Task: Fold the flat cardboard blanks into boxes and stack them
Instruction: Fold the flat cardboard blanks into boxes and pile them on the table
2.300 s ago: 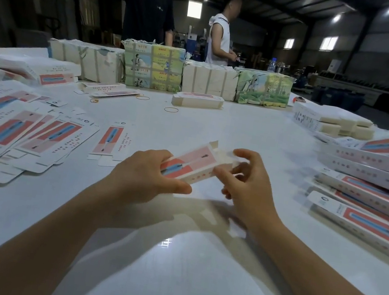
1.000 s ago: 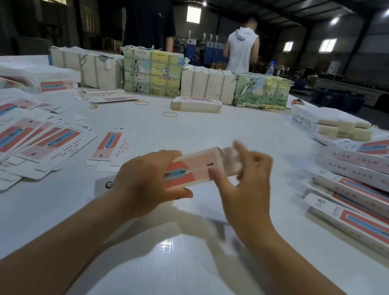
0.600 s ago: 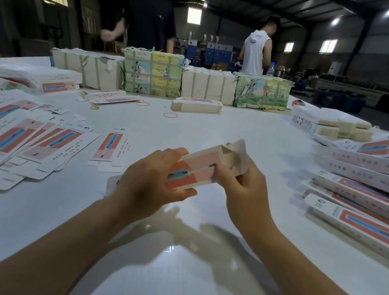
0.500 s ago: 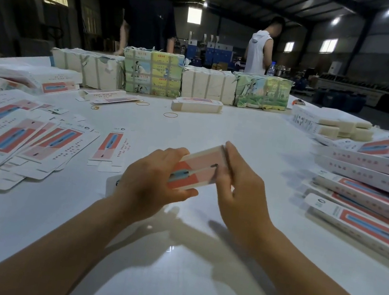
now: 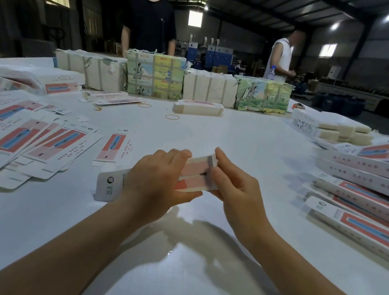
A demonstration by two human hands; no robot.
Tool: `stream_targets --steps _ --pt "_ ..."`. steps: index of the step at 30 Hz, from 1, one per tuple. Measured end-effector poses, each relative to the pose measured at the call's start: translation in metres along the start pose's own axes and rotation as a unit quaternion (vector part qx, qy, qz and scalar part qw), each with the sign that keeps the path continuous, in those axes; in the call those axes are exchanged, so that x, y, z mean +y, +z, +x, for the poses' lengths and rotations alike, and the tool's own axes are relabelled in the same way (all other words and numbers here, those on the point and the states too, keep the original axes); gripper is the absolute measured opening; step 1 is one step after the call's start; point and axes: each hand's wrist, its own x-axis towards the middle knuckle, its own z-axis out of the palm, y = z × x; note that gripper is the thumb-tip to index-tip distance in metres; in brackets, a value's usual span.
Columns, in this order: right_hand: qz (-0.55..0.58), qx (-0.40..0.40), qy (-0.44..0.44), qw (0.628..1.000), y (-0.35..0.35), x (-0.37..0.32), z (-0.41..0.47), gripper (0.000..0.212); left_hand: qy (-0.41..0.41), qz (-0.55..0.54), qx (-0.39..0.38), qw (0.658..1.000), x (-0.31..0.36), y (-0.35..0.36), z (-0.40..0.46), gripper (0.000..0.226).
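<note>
Cardboard box [image 5: 196, 173], pink and white, is held just above the white desk [image 5: 190, 288] between both hands, near the middle of the view. Left hand [image 5: 157, 179] grips its near end, thumb beneath and fingers curled over the top face. Right hand [image 5: 237, 193] pinches the far end, fingers closed on the end flap. The blank appears already opened into a sleeve; the step in hand is judged to be closing the far end.

Next move calls for pressing that flap fully home while the left hand keeps the sleeve square, then doing the near end, whose condition is hidden by the left hand. The box then belongs on the stack of finished boxes [image 5: 372, 202] at right. Flat blanks [image 5: 35, 141] lie spread at left, so much of the work remains.
</note>
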Motion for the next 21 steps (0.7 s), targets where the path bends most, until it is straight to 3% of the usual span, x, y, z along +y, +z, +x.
stream_targets --steps 10,17,21 --pt "0.046 0.023 -0.011 0.999 -0.004 0.011 0.002 0.033 0.003 -0.008 -0.007 1.0 0.002 -0.002 -0.001 0.063" --pt "-0.085 0.031 -0.036 0.995 0.001 0.012 -0.006 0.042 -0.006 0.011 -0.002 1.0 0.009 -0.002 -0.001 0.063" --pt "-0.212 0.032 -0.069 0.974 0.007 0.011 -0.01 0.052 -0.01 0.01 0.005 1.0 0.013 -0.003 0.001 0.057"
